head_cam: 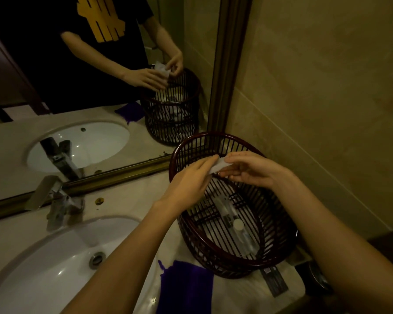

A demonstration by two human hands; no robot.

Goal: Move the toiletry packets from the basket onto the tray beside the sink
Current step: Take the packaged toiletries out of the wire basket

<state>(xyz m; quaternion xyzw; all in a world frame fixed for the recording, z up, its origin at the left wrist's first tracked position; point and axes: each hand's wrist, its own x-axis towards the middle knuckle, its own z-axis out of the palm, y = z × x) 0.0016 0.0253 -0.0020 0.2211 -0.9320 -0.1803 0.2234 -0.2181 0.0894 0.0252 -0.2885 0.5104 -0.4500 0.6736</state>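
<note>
A dark slatted basket [216,266] stands on the counter to the right of the sink. Above its far rim, my left hand [191,180] and my right hand [250,171] both pinch a small white toiletry packet [219,165], one at each end. Inside the basket lie clear-wrapped toiletry items [236,225], one with a round white cap. No tray is clearly visible.
A white sink [61,264] with a chrome faucet [55,200] lies to the left. A purple cloth [186,288] rests on the counter's front edge below the basket. A dark flat packet [273,282] lies right of it. A mirror and a tiled wall close off the back and right.
</note>
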